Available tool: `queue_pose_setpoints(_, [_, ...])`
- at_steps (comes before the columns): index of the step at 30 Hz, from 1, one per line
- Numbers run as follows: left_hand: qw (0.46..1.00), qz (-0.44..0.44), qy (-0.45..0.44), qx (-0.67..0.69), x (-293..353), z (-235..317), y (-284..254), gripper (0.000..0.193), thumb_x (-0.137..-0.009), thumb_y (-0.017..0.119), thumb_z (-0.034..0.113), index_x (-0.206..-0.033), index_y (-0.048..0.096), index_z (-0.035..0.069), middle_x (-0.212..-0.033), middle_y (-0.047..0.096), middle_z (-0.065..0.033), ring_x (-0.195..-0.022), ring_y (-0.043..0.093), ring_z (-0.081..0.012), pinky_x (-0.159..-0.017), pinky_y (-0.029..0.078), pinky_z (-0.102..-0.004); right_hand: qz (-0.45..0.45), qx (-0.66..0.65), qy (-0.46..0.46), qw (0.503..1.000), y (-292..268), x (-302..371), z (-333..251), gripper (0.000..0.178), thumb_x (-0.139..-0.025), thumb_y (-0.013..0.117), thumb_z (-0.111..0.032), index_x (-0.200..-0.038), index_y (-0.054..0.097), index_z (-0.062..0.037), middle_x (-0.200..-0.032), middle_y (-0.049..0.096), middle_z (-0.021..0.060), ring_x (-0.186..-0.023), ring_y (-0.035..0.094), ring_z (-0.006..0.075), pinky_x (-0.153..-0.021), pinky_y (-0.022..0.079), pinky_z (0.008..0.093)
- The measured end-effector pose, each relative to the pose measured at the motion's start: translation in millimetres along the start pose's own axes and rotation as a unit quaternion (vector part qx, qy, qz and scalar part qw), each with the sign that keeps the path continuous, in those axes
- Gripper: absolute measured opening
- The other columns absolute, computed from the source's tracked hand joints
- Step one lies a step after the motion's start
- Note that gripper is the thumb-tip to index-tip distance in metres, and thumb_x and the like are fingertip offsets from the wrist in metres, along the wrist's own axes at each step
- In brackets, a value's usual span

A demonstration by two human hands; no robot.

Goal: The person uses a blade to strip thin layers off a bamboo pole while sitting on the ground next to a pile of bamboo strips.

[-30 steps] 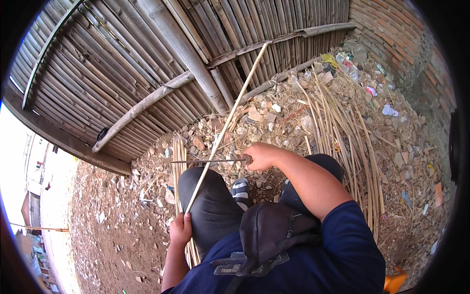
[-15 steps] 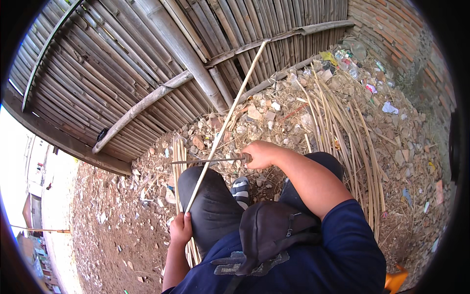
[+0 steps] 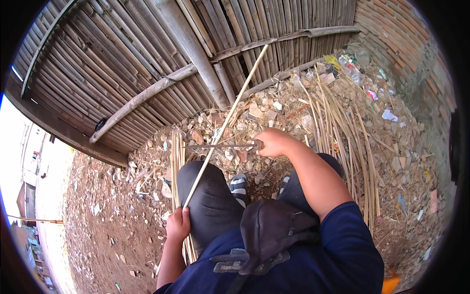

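Just right of frame centre, the right hand (image 3: 274,142) is closed round the grip of a long-bladed tool (image 3: 220,146), blade pointing left across a pale strip (image 3: 227,122); contact is hard to confirm from above. At lower left of centre, the left hand (image 3: 178,224), fingers curled, pinches the strip's lower end; the strip slants to upper centre.

An outdoor yard (image 3: 107,240): bamboo fence (image 3: 122,73), stones (image 3: 197,135) and litter (image 3: 332,61) at its foot, brick wall (image 3: 399,36) to its right.
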State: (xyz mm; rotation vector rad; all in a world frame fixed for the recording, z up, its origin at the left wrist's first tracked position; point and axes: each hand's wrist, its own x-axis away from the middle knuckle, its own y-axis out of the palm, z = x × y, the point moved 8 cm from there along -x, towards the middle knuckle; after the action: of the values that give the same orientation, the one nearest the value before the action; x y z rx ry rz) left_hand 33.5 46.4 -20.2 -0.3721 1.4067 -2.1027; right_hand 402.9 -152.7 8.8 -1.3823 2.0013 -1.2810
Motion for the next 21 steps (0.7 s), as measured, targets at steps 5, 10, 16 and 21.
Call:
queue_pose_setpoints(5, [0.999,0.009,-0.008,-0.048,3.4,6.4,-7.3,0.039,-0.104,0.052,0.032,-0.078,0.055,0.003,-0.065,0.062,-0.027,-0.062,0.062,-0.0501,-0.059,0.047,-0.0591,0.012,0.058,0.02,0.998,-0.1,7.0,-25.2,0.029,-0.078,0.073,-0.027,-0.104,0.073,-0.0163,-0.094,0.072,0.0155,-0.094,0.07,0.036,-0.081,0.056,0.0492])
queue_pose_setpoints(10, [0.999,0.011,0.003,-0.034,0.6,5.8,-4.3,0.038,-0.104,0.053,0.03,-0.076,0.053,0.004,-0.064,0.062,-0.0253,-0.06,0.062,-0.0478,-0.056,0.048,-0.0568,-0.004,0.015,0.054,0.998,0.7,-2.0,-14.0,0.019,-0.078,0.071,-0.024,-0.093,0.072,-0.0126,-0.087,0.071,0.0158,-0.09,0.071,0.0354,-0.078,0.055,0.0493])
queue_pose_setpoints(16, [0.996,0.0,-0.024,-0.088,3.2,11.4,-10.3,0.036,-0.103,0.053,0.032,-0.08,0.053,0.004,-0.064,0.063,-0.0248,-0.061,0.064,-0.0477,-0.057,0.05,-0.0576,0.049,0.047,0.034,0.997,0.5,-5.1,-14.2,0.024,-0.078,0.07,-0.023,-0.1,0.072,-0.0128,-0.091,0.072,0.0158,-0.091,0.07,0.036,-0.079,0.055,0.0494])
queue_pose_setpoints(21, [0.999,0.009,0.009,-0.047,-1.7,4.0,-4.0,0.034,-0.104,0.052,0.028,-0.08,0.053,0.004,-0.061,0.06,-0.0242,-0.057,0.061,-0.0477,-0.055,0.048,-0.0578,-0.006,0.051,0.007,0.999,21.1,-17.8,-18.8,0.024,-0.081,0.073,-0.03,-0.098,0.072,-0.0135,-0.092,0.072,0.0146,-0.089,0.07,0.0372,-0.077,0.055,0.0497])
